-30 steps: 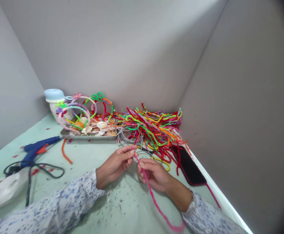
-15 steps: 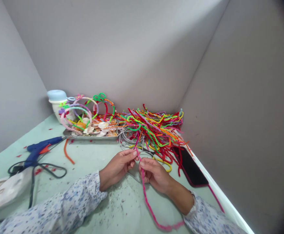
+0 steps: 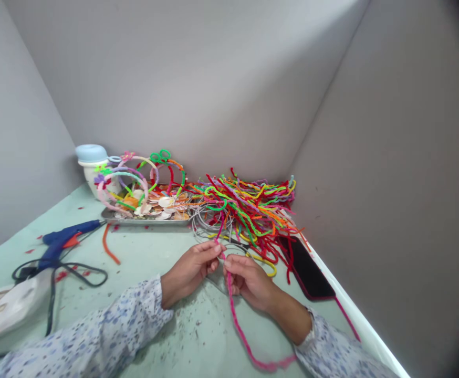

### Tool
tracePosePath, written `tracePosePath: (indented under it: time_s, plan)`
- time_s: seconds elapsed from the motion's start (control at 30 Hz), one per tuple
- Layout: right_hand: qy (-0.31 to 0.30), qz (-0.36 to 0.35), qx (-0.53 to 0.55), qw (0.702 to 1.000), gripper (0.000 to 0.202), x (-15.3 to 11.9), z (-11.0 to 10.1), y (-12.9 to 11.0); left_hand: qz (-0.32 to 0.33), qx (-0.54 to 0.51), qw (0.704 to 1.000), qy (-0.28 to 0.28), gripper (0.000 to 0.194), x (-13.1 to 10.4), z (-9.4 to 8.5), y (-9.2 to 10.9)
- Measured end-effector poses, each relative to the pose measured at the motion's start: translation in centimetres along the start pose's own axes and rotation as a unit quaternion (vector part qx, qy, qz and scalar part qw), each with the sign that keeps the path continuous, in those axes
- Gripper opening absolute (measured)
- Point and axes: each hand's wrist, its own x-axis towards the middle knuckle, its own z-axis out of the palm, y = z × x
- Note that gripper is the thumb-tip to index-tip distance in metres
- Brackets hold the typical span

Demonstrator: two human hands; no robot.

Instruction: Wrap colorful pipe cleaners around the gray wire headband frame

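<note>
A long pink pipe cleaner (image 3: 237, 323) runs between my hands and curves down to the table in front of my right sleeve. My left hand (image 3: 194, 268) pinches it near its upper end, thumb against fingers. Just beside it, my right hand (image 3: 251, 281) is closed on the same pipe cleaner a little lower down. Behind my fingers lie loops of grey wire (image 3: 204, 223) and yellow-handled scissors (image 3: 267, 265), partly hidden by the hands and the pile.
Colourful pipe cleaners (image 3: 249, 205) form a heap at the back. Left of them, a metal tray (image 3: 146, 222) holds shells and decorated headbands (image 3: 146, 184), near a blue-lidded bottle (image 3: 91, 168). A blue glue gun (image 3: 62, 241) with cord lies left; a phone (image 3: 308, 270) lies right.
Almost nothing differs. Both hands keep their pinch on the pink pipe cleaner, and the whole view has shifted very slightly.
</note>
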Motion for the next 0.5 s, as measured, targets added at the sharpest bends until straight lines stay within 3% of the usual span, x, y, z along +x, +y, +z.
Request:
tracePosePath:
  time_s: [0.5]
  plan:
    - [-0.016, 0.003, -0.007, 1.000, 0.020, 0.09, 0.12, -0.45, 0.000, -0.004, 1.000, -0.008, 0.012, -0.12, -0.01, 0.08]
